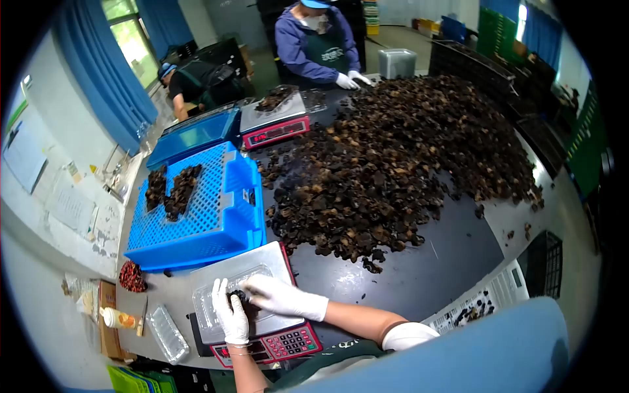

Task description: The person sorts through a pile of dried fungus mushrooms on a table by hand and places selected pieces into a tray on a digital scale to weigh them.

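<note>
White-gloved left hand (230, 316), fingers outstretched, meets a dark, crinkled clump (238, 297) over a clear plastic tray (206, 304) on a red-and-silver digital scale (285, 343); the white-gloved right hand (274, 296) curls beside it, grip impossible to tell. Green apron (333, 61) lettering is illegible.

Tabletop (400, 281) offers passage between right forearm (363, 320) and heap (373, 170); blue crate (209, 248) blocks left.

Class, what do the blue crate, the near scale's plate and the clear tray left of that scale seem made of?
Crate: likely plastic, slightly shiny; even colour, regular lattice.
Plate: probably metal, satin; grey with soft sheen, though paint could look alike.
Tray: thin plastic, glossy; see-through with bright glints.
</note>
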A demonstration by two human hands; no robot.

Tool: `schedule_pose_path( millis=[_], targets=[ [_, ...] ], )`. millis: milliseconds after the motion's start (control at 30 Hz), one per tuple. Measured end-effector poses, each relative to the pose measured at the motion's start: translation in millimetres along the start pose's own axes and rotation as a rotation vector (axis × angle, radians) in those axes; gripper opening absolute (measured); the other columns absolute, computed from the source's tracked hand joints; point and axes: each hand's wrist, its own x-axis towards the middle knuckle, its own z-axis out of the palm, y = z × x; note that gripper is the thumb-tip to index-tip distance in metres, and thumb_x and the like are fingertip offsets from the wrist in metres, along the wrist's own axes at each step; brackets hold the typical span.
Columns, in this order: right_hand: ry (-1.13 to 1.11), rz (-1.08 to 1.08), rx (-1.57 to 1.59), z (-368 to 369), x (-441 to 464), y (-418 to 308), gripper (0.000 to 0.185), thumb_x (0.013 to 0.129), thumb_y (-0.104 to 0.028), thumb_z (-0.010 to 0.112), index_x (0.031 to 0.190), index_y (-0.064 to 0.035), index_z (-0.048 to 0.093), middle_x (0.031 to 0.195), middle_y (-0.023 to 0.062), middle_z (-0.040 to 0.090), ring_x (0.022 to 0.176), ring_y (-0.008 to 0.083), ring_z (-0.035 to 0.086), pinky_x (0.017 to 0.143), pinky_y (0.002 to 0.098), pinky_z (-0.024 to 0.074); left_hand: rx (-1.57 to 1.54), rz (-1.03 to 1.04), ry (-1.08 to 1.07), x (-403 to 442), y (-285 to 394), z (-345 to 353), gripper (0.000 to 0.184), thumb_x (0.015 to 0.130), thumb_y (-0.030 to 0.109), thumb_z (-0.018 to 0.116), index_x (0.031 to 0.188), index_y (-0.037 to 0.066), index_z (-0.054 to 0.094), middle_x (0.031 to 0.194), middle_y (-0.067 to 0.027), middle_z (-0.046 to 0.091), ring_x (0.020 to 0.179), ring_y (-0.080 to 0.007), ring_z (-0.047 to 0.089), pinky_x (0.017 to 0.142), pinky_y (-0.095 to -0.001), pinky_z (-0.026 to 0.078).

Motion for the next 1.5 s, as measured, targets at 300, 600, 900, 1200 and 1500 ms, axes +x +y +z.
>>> schedule_pose_path(
  millis=[300, 600, 900, 1200, 1500],
  targets=[
    [0.441, 0.024, -0.471, -32, -92, 36, 0.032, 0.084, -0.008, 0.063, 0.116, -0.0049, 0.061, 0.122, 0.0165, 0.058, 0.116, 0.0335, 0.055, 0.099, 0.0422, 0.0455, 0.134, 0.031, 0.041, -13, -18, -13, 0.04, 0.103, 0.024, 0.041, 0.132, -0.002, 0.053, 0.139, -0.0232, 0.047, 0.131, -0.0373, 0.044, 0.112, -0.0454, 0.031],
    [0.036, 0.555, -1.071, -51, -201, 39, 0.075, 0.092, -0.048, 0.054, 0.146, 0.0011, 0.036, 0.153, 0.0218, 0.033, 0.143, 0.0441, 0.026, 0.115, 0.0636, 0.0112, 0.411, 0.097, -0.13, -16, -12, 3, 0.049, 0.094, 0.022, 0.055, 0.138, -0.001, 0.048, 0.143, -0.0267, 0.043, 0.133, -0.0413, 0.04, 0.113, -0.0482, 0.028],
    [0.837, 1.226, -1.6, -187, -413, -27, 0.059, 0.09, -0.027, 0.055, 0.139, 0.0049, 0.044, 0.149, 0.0264, 0.038, 0.14, 0.0468, 0.029, 0.115, 0.0636, 0.0125, 0.447, 0.089, 0.004, -18, 28, -34, 0.051, 0.101, 0.028, 0.048, 0.141, -0.003, 0.041, 0.15, -0.0236, 0.032, 0.137, -0.0378, 0.035, 0.114, -0.047, 0.026],
    [0.052, 0.469, -0.845, -19, -257, -14, 0.06, 0.091, -0.034, 0.053, 0.14, 0.0006, 0.047, 0.147, 0.0228, 0.042, 0.139, 0.0394, 0.035, 0.116, 0.0529, 0.0234, -0.125, 0.249, -0.698, -87, 150, 120, 0.057, 0.098, 0.015, 0.047, 0.151, 0.001, 0.029, 0.158, -0.0235, 0.02, 0.147, -0.038, 0.019, 0.119, -0.0446, 0.016],
    [0.691, 1.262, -1.228, -180, -391, -57, 0.062, 0.085, -0.033, 0.062, 0.132, 0.005, 0.047, 0.133, 0.0241, 0.05, 0.126, 0.0424, 0.045, 0.111, 0.0609, 0.0226, 0.495, 0.384, -0.673, -132, 129, 230, 0.074, 0.094, 0.039, 0.051, 0.15, -0.003, 0.026, 0.156, -0.0307, 0.021, 0.144, -0.0485, 0.017, 0.114, -0.0613, 0.015]
  ],
)
